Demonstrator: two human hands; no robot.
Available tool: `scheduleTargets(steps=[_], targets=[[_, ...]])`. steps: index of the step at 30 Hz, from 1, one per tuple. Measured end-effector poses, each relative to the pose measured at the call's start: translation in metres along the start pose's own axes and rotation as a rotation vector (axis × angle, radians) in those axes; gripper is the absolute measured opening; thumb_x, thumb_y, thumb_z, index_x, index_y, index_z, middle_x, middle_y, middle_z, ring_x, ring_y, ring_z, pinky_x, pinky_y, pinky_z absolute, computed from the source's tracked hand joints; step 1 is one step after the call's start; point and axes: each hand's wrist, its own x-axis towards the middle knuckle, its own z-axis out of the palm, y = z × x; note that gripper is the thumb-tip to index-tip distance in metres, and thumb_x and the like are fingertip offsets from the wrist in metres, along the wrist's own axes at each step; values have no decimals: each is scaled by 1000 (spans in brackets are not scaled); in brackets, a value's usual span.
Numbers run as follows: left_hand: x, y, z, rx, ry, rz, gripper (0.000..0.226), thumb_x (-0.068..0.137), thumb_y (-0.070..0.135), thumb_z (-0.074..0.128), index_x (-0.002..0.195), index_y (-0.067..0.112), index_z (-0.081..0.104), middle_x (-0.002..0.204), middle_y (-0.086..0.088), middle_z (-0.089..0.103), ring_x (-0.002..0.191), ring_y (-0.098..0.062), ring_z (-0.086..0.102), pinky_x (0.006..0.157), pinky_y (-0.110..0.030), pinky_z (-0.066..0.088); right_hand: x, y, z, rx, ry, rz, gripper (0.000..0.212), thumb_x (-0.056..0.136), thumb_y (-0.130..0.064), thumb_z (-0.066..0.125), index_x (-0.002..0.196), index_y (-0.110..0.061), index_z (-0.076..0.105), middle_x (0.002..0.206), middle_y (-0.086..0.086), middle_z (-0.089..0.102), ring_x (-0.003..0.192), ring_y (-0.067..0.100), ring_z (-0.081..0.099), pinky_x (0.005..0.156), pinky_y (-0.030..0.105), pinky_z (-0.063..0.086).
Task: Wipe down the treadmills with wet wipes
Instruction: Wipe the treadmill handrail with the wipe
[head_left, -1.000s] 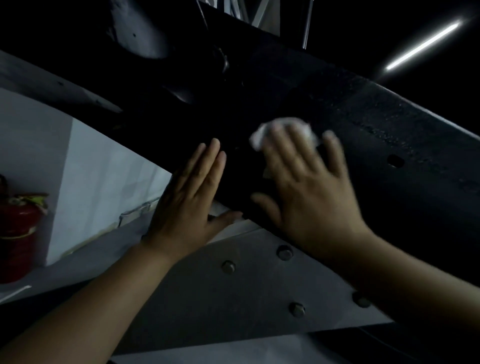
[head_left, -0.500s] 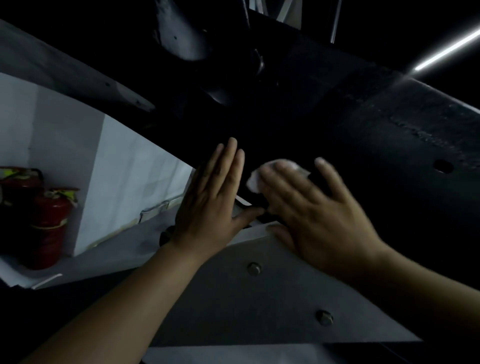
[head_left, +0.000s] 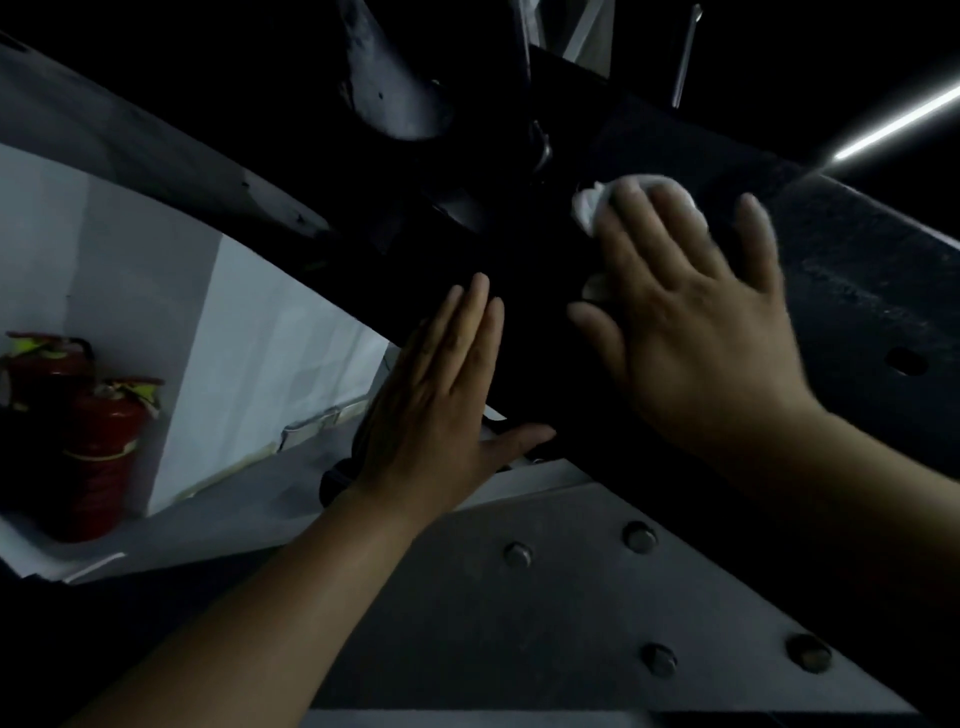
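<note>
Our right hand (head_left: 696, 332) has swept the wet wipe (head_left: 592, 205) back up and away from the left hand, after half a second ago drawing it down close beside that hand; so we judge we are scrubbing back and forth along the same stretch of the black treadmill beam (head_left: 857, 291), which runs from the centre of the frame to the right edge. The right hand lies flat with fingers spread, pressing the crumpled white wipe against the beam just right of centre in the upper half, the wipe showing past the fingertips and below the index finger. Our left hand (head_left: 441, 410) is flat too, fingers together and thumb out, braced on the lower edge of the beam at centre frame and holding nothing. The stroke has covered only this patch, so most of the beam looks unwiped as yet. Below the hands sits a grey bolted plate (head_left: 519, 623); at the left edge stand two red fire extinguishers (head_left: 98, 447) against a white wall (head_left: 249, 338). Nothing blocks the wipe's path except dark fittings above it, too dim to make out.
</note>
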Motion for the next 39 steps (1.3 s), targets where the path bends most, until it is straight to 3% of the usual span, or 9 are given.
scheduleTargets(steps=[2, 6, 11, 17, 23, 27, 32, 36, 39], targets=[[4, 2, 0, -20, 11, 8, 99, 93, 72, 43, 160, 5, 16, 169, -9, 4, 156, -20, 0, 126, -38, 10, 8, -18, 2, 33, 24, 6, 72, 103, -57, 19, 158, -12, 28, 165, 8, 21, 155, 26, 13, 123, 58, 7], [12, -2, -2, -17, 16, 34, 99, 92, 74, 42, 160, 6, 17, 169, -8, 7, 156, -20, 2, 126, -38, 11, -11, -13, 15, -22, 3, -197, 67, 104, -53, 23, 156, -14, 33, 164, 6, 24, 154, 24, 18, 123, 56, 12], [27, 0, -9, 5, 28, 24, 103, 89, 78, 43, 159, 7, 19, 169, -7, 6, 156, -18, -1, 126, -33, 2, 41, -5, -4, 81, 53, 44, 69, 103, -55, 19, 159, -15, 26, 167, 5, 20, 155, 22, 11, 123, 54, 4], [33, 0, -10, -9, 47, 24, 103, 88, 74, 50, 159, 7, 19, 169, -9, 8, 156, -19, 1, 126, -36, 4, 24, -6, 4, -4, 53, -165, 64, 104, -52, 23, 155, -16, 37, 163, 4, 29, 153, 21, 22, 122, 54, 9], [33, 1, -8, -7, 55, 21, 103, 88, 76, 47, 158, 5, 23, 169, -9, 10, 156, -22, 4, 126, -39, 7, 77, 1, -11, 128, 42, 52, 67, 101, -50, 19, 159, -15, 25, 167, 5, 21, 155, 22, 11, 123, 54, 1], [34, 0, -8, -9, 73, 23, 102, 88, 76, 47, 157, 3, 27, 168, -11, 14, 156, -23, 8, 126, -40, 9, 76, -6, -13, 130, 25, -23, 70, 100, -49, 21, 160, -14, 23, 167, 6, 19, 156, 22, 8, 124, 54, 3], [33, 1, -10, -8, 42, 15, 101, 89, 74, 45, 159, 5, 22, 169, -8, 9, 156, -21, 3, 126, -38, 5, 5, 19, -7, -11, -27, -143, 72, 98, -52, 25, 158, -12, 30, 165, 7, 22, 154, 22, 17, 123, 57, 12], [34, 3, -9, -7, 45, 19, 102, 89, 75, 46, 159, 4, 20, 169, -8, 8, 156, -21, 2, 126, -38, 4, 34, 32, -19, 63, -18, 168, 79, 98, -62, 11, 160, -14, 21, 167, 8, 17, 155, 22, 12, 123, 54, 5], [33, 2, -9, -16, 49, 17, 103, 89, 75, 45, 158, 3, 20, 169, -9, 8, 156, -21, 3, 126, -37, 4, 26, 5, -11, 63, -38, 13, 79, 99, -64, 17, 159, -12, 23, 166, 9, 17, 155, 25, 10, 123, 54, 9]])
